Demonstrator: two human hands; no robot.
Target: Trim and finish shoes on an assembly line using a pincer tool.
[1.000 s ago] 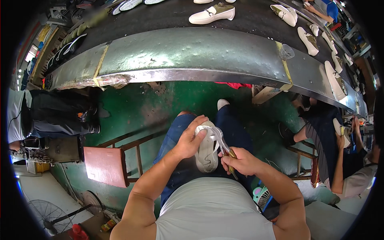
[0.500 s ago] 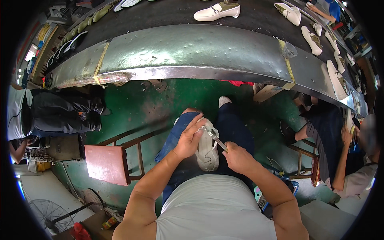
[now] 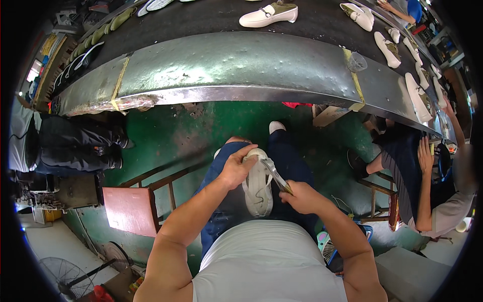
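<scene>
A pale shoe (image 3: 257, 189) rests on my lap, its underside turned up, with a dark curved mark near the end closest to me. My left hand (image 3: 237, 169) grips the far end, thumb over the upturned face and fingers around the edge. In my right hand (image 3: 303, 197) is a slim metal tool that looks like pliers (image 3: 279, 181). Its tip meets the loose light material along the shoe's right edge, close to my left fingers. My right fist hides most of the handles.
Ahead stands a metal-edged conveyor bench (image 3: 226, 60) carrying white loafers (image 3: 269, 16) and other shoe parts. A brown stool (image 3: 130, 211) is to my left, near a standing person (image 3: 75, 143). Another person (image 3: 443, 201) sits at the right. A fan (image 3: 63, 279) is at lower left.
The pliers' tip has shifted slightly down and right along the shoe's edge. My left hand has slid a little left, showing more of the shoe. The view has turned slightly.
</scene>
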